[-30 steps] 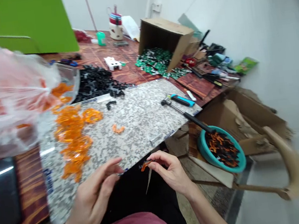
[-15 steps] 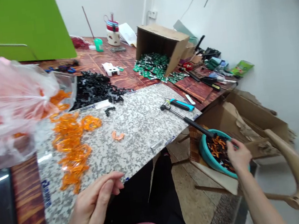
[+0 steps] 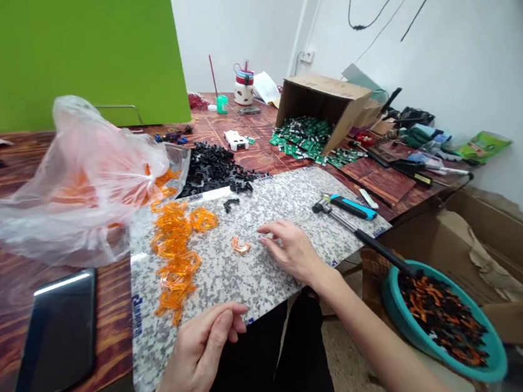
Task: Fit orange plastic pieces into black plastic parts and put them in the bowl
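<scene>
My right hand [image 3: 291, 250] is over the speckled board [image 3: 223, 269], fingers apart and nothing held, just right of a small orange curved piece [image 3: 240, 245]. Near the board's front edge rests my left hand [image 3: 207, 347], its fingers curled together; whatever they may hold is hidden. Orange clear pieces [image 3: 171, 231] lie in a heap along the board's left side. One black piece [image 3: 231, 204] sits apart, in front of the pile of black parts [image 3: 213, 164]. A hammer [image 3: 365, 237] and a blue-black cutter [image 3: 353, 206] lie at the board's right.
A teal basin [image 3: 392, 307] of mixed black and orange parts stands low at the right, under the hammer's handle. A plastic bag [image 3: 96, 196] and a tablet [image 3: 55, 339] are at the left. Green circuit boards [image 3: 302, 138] spill from a cardboard box [image 3: 329, 87] behind.
My right hand has left the basin and come left over the board, its fingers now apart. The camera view has turned left. My left hand stays by the board's front edge.
</scene>
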A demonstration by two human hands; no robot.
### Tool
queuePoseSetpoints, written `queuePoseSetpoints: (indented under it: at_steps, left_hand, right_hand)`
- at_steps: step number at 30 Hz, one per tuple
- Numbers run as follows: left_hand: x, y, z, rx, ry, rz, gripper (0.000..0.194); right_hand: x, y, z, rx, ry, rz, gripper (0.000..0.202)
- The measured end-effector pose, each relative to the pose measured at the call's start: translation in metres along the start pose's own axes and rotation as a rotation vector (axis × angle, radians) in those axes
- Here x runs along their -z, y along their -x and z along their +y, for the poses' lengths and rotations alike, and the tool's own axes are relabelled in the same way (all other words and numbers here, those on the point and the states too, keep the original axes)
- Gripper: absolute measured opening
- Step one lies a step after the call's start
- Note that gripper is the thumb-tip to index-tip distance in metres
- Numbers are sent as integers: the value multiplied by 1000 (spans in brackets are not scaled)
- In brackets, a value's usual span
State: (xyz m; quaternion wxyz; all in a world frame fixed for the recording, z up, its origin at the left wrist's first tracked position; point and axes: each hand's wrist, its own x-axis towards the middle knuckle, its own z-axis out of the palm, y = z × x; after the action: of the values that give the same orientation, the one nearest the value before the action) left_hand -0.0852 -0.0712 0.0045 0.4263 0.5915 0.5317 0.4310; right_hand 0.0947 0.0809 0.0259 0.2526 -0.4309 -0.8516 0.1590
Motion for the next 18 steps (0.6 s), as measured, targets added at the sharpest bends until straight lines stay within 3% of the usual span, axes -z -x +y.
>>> queuePoseSetpoints:
  at_steps: [6,10,14,18]
  left_hand:
    - [-1,1,1,-13,13,4,30]
    - [-1,1,1,-15,40,13,32]
    - [-1,1,-1,9,91,17,35]
    - [-1,-1,-3,119,223,100,35]
  right_hand:
    - [-37,-71,2,-68,85,-15,28]
    - [-48,-97,3,-122,103,-6,19]
    - [-46,-85,1,-80,41,-7,12]
    - [-24,-47,-11,36,-76,-41,15]
